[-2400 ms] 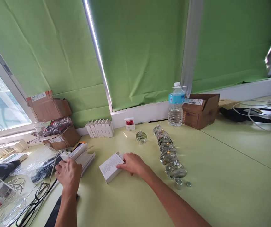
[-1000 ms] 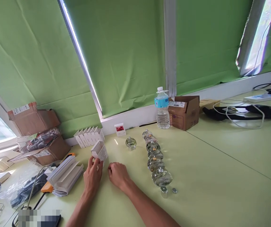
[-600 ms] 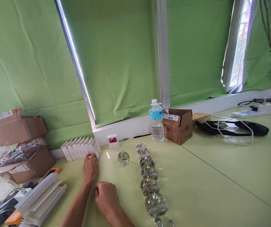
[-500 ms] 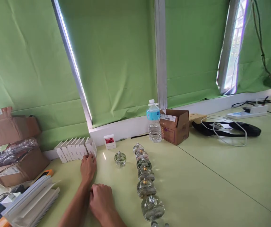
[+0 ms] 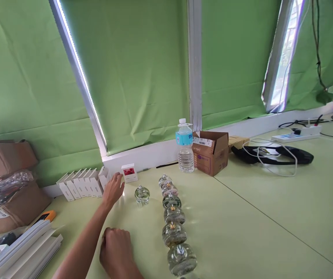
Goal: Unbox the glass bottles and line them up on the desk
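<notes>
My left hand (image 5: pixel 114 190) reaches to the back of the table with its fingers stretched out. It is beside the right end of a row of thin white boxes (image 5: pixel 80 184) and close to a single white box with a red picture (image 5: pixel 129 173). Whether its fingertips touch a box cannot be made out. My right hand (image 5: pixel 116 250) rests closed on the table nearer to me; its fingers curl under, so anything inside is hidden. A round glass vessel with a metal top (image 5: pixel 142 194) stands apart. Several similar glass vessels (image 5: pixel 173 213) form a line to its right.
A water bottle (image 5: pixel 185 149) and an open cardboard box (image 5: pixel 211 153) stand at the back. Farther right lie a black band-shaped device with a white cable (image 5: pixel 271 155) and a power strip (image 5: pixel 297 134). White folders (image 5: pixel 23 252) and cartons (image 5: pixel 12 205) occupy the left.
My left hand has moved from the right end of the box row rightward, toward the red-pictured box, and its fingers have stretched out. My right hand stays closed on the table. The view has shifted slightly.
</notes>
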`<state>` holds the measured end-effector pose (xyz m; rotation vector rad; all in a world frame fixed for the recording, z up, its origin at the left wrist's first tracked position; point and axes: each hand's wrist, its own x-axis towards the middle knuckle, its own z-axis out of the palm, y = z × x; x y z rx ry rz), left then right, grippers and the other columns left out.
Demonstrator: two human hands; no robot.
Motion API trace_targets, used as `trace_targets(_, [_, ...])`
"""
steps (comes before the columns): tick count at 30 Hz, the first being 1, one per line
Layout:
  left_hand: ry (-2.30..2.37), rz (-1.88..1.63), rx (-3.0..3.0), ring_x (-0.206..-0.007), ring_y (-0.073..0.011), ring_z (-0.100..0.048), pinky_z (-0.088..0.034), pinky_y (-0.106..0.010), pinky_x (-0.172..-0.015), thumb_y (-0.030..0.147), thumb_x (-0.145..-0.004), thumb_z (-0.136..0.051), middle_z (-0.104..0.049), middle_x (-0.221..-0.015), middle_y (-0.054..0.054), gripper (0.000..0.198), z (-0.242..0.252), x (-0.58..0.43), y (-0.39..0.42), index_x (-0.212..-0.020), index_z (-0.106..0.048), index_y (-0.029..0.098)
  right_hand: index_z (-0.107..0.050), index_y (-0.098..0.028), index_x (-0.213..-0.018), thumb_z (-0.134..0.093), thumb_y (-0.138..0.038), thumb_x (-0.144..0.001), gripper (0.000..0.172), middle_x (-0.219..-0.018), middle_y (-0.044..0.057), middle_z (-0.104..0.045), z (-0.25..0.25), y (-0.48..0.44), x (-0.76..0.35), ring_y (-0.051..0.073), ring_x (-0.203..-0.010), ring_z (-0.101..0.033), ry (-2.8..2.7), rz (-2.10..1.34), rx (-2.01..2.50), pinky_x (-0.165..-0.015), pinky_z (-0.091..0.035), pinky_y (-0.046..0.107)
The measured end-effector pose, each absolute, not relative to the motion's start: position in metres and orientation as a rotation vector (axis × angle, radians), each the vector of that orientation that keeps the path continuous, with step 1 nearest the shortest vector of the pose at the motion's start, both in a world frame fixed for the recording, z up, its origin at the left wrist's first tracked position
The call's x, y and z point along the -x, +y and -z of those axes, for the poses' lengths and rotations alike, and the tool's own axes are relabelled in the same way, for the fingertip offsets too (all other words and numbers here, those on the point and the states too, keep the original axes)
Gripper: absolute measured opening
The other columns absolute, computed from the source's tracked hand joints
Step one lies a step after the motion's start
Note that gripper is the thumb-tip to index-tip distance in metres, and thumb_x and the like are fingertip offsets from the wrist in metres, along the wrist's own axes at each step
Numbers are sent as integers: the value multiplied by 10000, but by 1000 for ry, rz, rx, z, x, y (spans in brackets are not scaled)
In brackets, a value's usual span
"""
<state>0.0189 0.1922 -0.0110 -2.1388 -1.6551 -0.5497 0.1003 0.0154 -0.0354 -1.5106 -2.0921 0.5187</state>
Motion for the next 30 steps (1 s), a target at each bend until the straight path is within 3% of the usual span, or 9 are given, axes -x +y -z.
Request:
trace_targets(3, [-1616,548,2189,-1350,-264,-345,-382,-341,-1009,238,-867,-532,-339,-1496,-107,552,-6,-33,220,-1391,-364,187,-670,-174,-905,-526,-94,-758,221,-833,105,-713,31,16,-99,309,-775,-688,-2115,-524,1537,-689,-515,395])
trace_targets(5, [-1631,544,2211,-1386,-282,-284,-344,-369,-1057,224,-829,-607,-331,-1501,-122,630,-13,-41,234,-1404,-354,179,-669,-174,-916,-537,-78,-734,244,-843,110,-712,28,17,-97,317,-768,-686,-2134,-528,1576,-680,-520,408])
trace_targets(8, [-1688,536,2221,-1279,-286,-433,-393,-455,-1020,287,-854,-624,-459,-1396,-121,510,-15,-47,241,-1325,-456,184,-677,-191,-877,-562,-71,-704,240,-845,105,-714,25,21,-94,325,-766,-683,-2157,-544,1605,-674,-524,420])
trace_targets(10, [-1741,540,2203,-1124,-246,-554,-469,-465,-932,331,-896,-581,-540,-1279,-95,392,-14,-49,237,-1251,-514,178,-682,-197,-849,-573,-79,-702,218,-828,100,-717,26,23,-93,327,-758,-683,-2165,-555,1611,-665,-525,420])
trace_targets(14, [-1840,542,2149,-944,-189,-614,-525,-377,-799,328,-912,-556,-599,-1130,-71,300,-16,-49,209,-1161,-555,161,-678,-177,-889,-549,-100,-736,215,-836,103,-716,33,21,-94,321,-766,-687,-2123,-488,1591,-680,-525,421])
trace_targets(18, [-1890,561,2106,-935,-231,-621,-474,-307,-714,316,-912,-502,-611,-1050,-115,238,-21,-43,161,-1056,-582,143,-672,-180,-900,-537,-110,-770,200,-839,97,-713,39,15,-97,302,-806,-686,-2099,-453,1498,-712,-512,389])
trace_targets(23, [-2011,630,2080,-914,-265,-633,-437,-299,-697,410,-887,-471,-642,-993,-134,317,-28,-22,92,-1012,-599,149,-649,-134,-931,-490,-86,-815,203,-869,134,-699,32,8,-99,299,-818,-679,-1918,-513,1561,-692,-480,350])
trace_targets(30, [-2288,815,2102,-888,-246,-646,-436,-281,-692,360,-786,-551,-682,-924,-78,571,-25,16,26,-1311,-464,154,-634,-161,-885,-432,-98,-871,213,-945,108,-672,9,-5,-106,247,-875,-654,-1759,-583,1516,-728,-431,296])
